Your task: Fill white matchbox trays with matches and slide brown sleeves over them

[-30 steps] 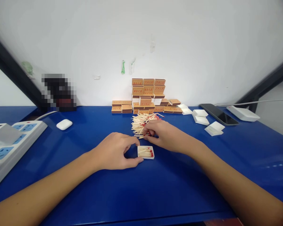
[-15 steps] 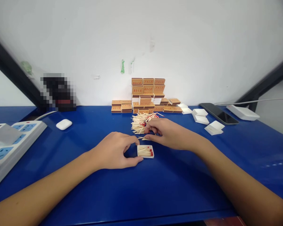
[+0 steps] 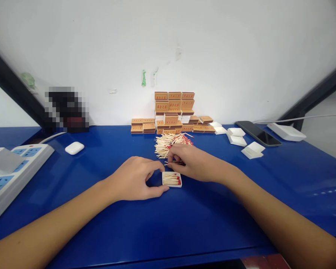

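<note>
A small white matchbox tray (image 3: 171, 185) sits on the blue table, with red-tipped matches (image 3: 171, 180) lying in it. My left hand (image 3: 138, 178) steadies the tray at its left end, thumb at the near corner and index finger at the far one. Just beyond the tray, my right hand (image 3: 186, 158) is closed in a pinch at a few loose matches, mostly hidden by the fingers. Behind those fingers lies a large heap of matches (image 3: 164, 144), red heads mainly toward the right.
Orange matchboxes (image 3: 174, 105) are stacked against the wall. Several white trays (image 3: 236, 140) lie to the right, near a phone (image 3: 259, 133) and a white flat box (image 3: 287, 132). At left are a power strip (image 3: 44, 153) and a white earbud case (image 3: 74, 148).
My right hand has shifted slightly left and its fingertips have drawn together at the loose matches. My left hand stays at the tray. The whole view has moved a little.
</note>
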`<action>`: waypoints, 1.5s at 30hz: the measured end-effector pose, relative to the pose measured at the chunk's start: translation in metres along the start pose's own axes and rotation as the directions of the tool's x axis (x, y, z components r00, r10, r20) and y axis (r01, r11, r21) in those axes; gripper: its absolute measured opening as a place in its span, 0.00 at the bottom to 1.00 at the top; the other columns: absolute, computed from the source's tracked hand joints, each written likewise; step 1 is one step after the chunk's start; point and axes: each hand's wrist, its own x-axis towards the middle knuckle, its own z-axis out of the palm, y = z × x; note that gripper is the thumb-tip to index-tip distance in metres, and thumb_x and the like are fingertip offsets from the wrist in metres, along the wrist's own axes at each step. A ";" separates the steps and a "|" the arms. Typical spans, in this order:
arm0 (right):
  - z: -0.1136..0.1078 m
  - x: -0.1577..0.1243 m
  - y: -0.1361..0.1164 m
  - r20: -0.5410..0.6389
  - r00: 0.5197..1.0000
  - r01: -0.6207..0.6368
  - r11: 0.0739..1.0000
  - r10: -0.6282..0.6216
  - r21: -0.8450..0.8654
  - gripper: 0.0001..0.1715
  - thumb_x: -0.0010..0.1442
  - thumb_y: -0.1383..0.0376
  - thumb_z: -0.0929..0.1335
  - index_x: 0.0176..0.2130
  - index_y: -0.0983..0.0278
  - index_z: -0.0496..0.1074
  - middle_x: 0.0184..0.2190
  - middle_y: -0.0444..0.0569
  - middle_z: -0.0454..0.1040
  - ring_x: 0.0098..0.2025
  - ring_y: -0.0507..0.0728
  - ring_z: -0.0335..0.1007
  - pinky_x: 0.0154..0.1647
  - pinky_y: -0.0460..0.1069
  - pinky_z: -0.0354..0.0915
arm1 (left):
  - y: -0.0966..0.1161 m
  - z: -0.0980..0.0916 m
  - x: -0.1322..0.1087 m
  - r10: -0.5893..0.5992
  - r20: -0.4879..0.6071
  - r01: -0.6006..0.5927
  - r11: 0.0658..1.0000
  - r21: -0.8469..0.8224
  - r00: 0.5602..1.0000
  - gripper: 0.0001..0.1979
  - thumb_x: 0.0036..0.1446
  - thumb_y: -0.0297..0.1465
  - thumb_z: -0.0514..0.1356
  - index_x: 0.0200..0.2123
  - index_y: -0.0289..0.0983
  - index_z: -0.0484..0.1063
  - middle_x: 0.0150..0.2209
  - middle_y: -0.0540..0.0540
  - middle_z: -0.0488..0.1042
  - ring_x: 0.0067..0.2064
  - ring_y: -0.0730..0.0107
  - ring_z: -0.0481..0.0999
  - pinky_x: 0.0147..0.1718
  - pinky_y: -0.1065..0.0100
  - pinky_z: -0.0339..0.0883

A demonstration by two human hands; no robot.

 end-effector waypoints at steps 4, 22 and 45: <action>-0.004 -0.001 0.003 -0.039 0.999 0.000 1.000 0.001 0.024 0.04 0.66 0.68 0.68 0.35 0.62 0.71 0.33 0.46 0.73 0.34 0.54 0.64 0.34 0.49 0.58 | 0.000 0.000 0.000 -0.004 -0.004 0.004 1.000 -0.005 1.000 0.13 0.58 0.41 0.68 0.41 0.39 0.79 0.22 0.57 0.68 0.23 0.74 0.66 0.25 0.69 0.56; -0.034 -0.010 0.010 0.034 0.997 -0.073 0.997 0.074 -0.012 0.04 0.60 0.65 0.71 0.32 0.61 0.76 0.30 0.45 0.73 0.31 0.53 0.65 0.31 0.49 0.57 | 0.001 -0.001 -0.001 0.009 -0.005 -0.009 1.000 0.018 1.000 0.14 0.59 0.42 0.67 0.43 0.39 0.79 0.22 0.56 0.68 0.23 0.74 0.67 0.26 0.70 0.56; -0.020 -0.005 0.012 0.014 0.998 -0.063 0.996 0.064 -0.068 0.06 0.62 0.67 0.70 0.31 0.61 0.71 0.29 0.44 0.72 0.30 0.53 0.62 0.31 0.49 0.55 | 0.001 0.000 -0.001 0.017 -0.010 -0.017 0.999 0.029 1.000 0.14 0.60 0.43 0.67 0.43 0.39 0.79 0.22 0.56 0.68 0.23 0.74 0.67 0.26 0.69 0.57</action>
